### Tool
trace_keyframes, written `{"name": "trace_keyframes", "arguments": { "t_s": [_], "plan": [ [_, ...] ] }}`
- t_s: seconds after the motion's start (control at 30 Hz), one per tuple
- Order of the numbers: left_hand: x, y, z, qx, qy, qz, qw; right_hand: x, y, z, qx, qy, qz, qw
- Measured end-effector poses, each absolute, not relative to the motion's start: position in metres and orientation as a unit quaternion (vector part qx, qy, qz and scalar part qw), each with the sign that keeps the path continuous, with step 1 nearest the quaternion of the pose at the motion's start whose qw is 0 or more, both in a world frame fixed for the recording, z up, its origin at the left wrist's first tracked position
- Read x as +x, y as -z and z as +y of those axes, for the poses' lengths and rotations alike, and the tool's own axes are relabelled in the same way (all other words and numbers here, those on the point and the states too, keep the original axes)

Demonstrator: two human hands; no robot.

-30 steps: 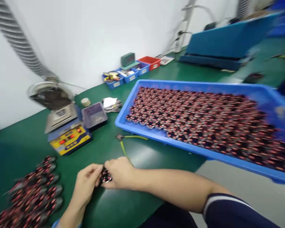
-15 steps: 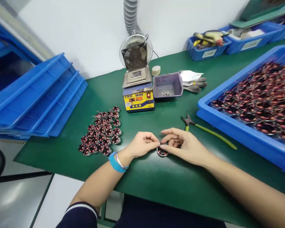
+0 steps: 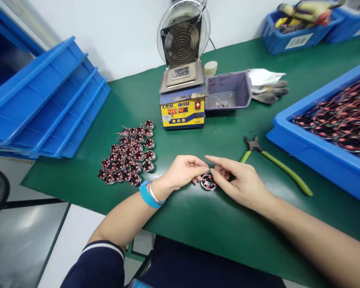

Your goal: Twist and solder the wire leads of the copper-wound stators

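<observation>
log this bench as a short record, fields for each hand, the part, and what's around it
left hand: fingers touching the coil part, wrist wears a blue band
right hand: fingers pinched at the same part
coil part: round, red windings, flat on the green mat
left of hands: cluster of like parts
behind: solder pot, grey bin, gloves
right: green-handled cutters, blue tray of parts

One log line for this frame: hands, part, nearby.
left hand: fingers pinching at wound coil | right hand: fingers on coil | coil: on green mat | nearby: coil pile left, cutters right
</observation>
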State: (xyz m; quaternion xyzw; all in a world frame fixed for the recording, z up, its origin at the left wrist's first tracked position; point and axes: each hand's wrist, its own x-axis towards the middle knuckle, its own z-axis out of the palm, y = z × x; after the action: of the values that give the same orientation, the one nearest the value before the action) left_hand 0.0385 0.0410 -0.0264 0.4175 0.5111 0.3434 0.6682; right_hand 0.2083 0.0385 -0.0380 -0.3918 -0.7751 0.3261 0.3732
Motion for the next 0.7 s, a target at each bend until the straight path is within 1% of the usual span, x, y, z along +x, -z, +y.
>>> {"name": "trace_keyframes", "arguments": {
  "t_s": [0.07, 0.33, 0.57, 0.7],
  "plan": [
    [0.0382, 0.0269, 0.0411, 0.419, -0.343, 0.511, 0.668, 0.2095, 0.0384, 0.0384, -0.4, -0.319, -0.773, 0.376],
    [0.0397, 0.0267, 0.0391, 0.415, -0.364, 0.502, 0.666, 0.2097, 0.0391, 0.0362, -0.405, -0.364, -0.744, 0.387],
    [0.041, 0.0264, 0.0391, 0.393, -0.372, 0.518, 0.663, 0.2112, 0.04, 0.0329, -0.415, -0.292, -0.771, 0.385],
    [0.0414, 0.0269, 0.0391, 0.386, -0.375, 0.519, 0.664, 0.2107, 0.0414, 0.033, -0.422, -0.276, -0.776, 0.379]
  ]
}}
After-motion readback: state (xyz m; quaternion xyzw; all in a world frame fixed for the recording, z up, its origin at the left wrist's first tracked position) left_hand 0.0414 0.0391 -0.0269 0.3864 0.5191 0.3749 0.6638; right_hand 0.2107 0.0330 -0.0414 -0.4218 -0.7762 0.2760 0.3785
